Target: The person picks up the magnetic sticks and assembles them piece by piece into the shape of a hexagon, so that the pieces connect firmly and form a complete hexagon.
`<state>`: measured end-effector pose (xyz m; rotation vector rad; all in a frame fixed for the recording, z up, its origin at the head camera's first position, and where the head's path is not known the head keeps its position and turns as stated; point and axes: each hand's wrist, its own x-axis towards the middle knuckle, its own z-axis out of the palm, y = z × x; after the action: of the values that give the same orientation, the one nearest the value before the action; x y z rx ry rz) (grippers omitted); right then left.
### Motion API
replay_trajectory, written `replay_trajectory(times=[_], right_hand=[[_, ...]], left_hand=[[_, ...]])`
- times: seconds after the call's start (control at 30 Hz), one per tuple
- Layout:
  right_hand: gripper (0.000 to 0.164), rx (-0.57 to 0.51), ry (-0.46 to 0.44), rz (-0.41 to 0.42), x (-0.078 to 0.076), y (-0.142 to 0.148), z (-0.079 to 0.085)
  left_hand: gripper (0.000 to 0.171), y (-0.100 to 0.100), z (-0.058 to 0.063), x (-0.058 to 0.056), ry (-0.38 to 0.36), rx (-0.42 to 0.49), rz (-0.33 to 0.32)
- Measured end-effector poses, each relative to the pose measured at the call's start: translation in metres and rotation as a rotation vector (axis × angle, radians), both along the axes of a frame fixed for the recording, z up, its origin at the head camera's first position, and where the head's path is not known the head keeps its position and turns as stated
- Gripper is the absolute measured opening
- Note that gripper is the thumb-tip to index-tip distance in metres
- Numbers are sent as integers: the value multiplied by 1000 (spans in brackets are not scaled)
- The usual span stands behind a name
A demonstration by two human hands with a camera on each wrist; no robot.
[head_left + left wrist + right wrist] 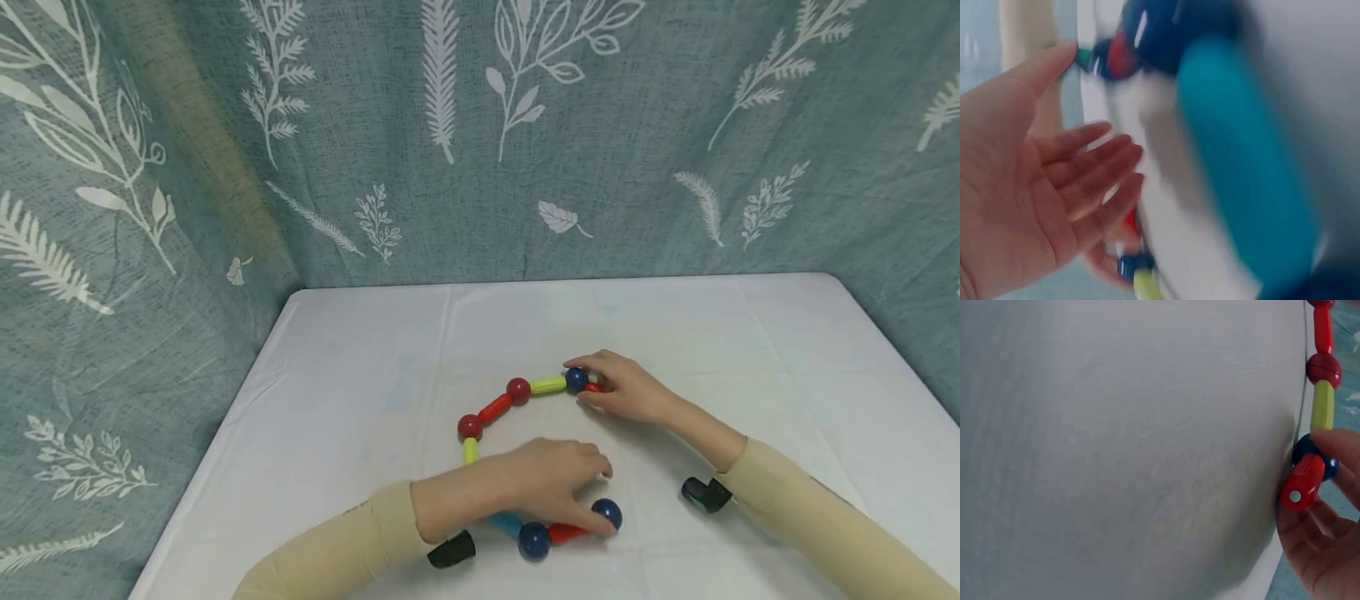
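Note:
A curved chain of magnetic balls and rods lies on the white table. At its far end my right hand (pixel 633 387) pinches a dark blue ball (pixel 576 380) between thumb and fingers; a short red rod (pixel 1305 481) juts from that ball. Leftward follow a yellow-green rod (pixel 548 385), a dark red ball (pixel 518 390) and a red rod (pixel 495 408). My left hand (pixel 551 479) hovers over the near end, fingers extended, its thumb at a red rod (pixel 567 533) between two blue balls (pixel 534 542). A light blue rod (pixel 1244 162) joins there. My left forearm hides the chain's middle.
The white-covered table (pixel 360 358) reaches back to a blue-green leaf-patterned curtain (pixel 465 200), which also hangs along both sides. Black wrist devices (pixel 452 550) show under both sleeves.

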<state>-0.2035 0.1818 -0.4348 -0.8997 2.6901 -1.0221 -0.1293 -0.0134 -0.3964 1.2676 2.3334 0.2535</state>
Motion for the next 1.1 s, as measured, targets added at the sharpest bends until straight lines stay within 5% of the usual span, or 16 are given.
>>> replay_trajectory(times=[0.17, 0.37, 0.43, 0.67, 0.8, 0.97, 1.1], right_hand=[[36, 33, -20, -88, 2, 5, 4], [38, 136, -54, -286, 6, 24, 9], [41, 161, -6, -230, 7, 33, 9], [40, 257, 313, 211, 12, 61, 9], [33, 270, 426, 229, 14, 59, 7], [28, 189, 360, 172, 20, 46, 4], [27, 144, 301, 159, 28, 38, 3]], left_hand=[[48, 1, -12, 20, 96, -49, -86], [36, -16, -10, 11, 271, -41, -115], [36, -25, -10, 6, 275, -24, -76], [43, -46, -22, -1, 114, 162, 158], [38, -42, -27, 2, 112, 213, 264], [37, -30, -33, 3, 137, 262, 370], [37, -22, -35, 2, 165, 297, 396]])
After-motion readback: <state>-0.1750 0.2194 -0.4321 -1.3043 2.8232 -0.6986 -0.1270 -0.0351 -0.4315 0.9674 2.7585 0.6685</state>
